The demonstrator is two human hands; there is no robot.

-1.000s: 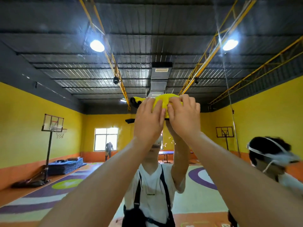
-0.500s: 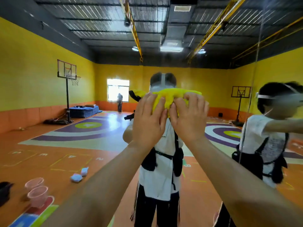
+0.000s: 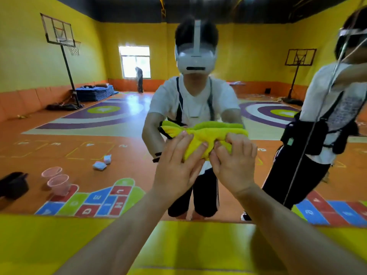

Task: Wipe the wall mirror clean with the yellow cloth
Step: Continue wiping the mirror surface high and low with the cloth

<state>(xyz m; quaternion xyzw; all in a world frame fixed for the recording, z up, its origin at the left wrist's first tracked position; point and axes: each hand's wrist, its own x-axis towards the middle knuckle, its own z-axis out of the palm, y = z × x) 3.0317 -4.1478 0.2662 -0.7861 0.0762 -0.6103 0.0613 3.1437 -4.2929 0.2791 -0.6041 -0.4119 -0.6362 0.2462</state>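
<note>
**Change since the earlier frames.** Both hands and the yellow cloth (image 3: 200, 139) have come down the wall mirror (image 3: 111, 128), from the height of the reflected head half a second ago to the reflected waist. The view has tipped down with them. Most of the ceiling is gone from the top, and a yellow wall band (image 3: 39, 245) under the mirror's lower edge has come into sight.

**Surroundings, all reflected in the glass, left to right.**
- Black object (image 3: 13, 184) at the left edge, kind unclear.
- Two pink cups (image 3: 56, 179) side by side on the orange floor.
- Basketball hoop (image 3: 59, 34) on a stand, with a stack of blue mats (image 3: 95, 93) beside its base.
- Hopscotch mat (image 3: 93, 201) low down.
- Two small bean bags (image 3: 102, 162) touching each other.
- Bright window (image 3: 135, 61) with a distant person (image 3: 139, 79) before it.
- The wearer's own reflection, with a white headset (image 3: 195, 54), directly behind the cloth.
- Second hoop (image 3: 299, 56).
- Mirror seam (image 3: 309, 145) running down the glass.
- Second person (image 3: 325, 124) in a white shirt at the right edge, crossed by that seam.

**Hands.**
- Left hand (image 3: 176, 167): arm extended, fingers straight and spread, pressing the left part of the cloth flat to the glass.
- Right hand (image 3: 234, 163): just beside it, fingers curled into the cloth's right part and bunching it in a grip.
- The cloth lies crumpled crosswise under both, against the mirror at centre frame. The two forearms cover the lower middle of the glass.
</note>
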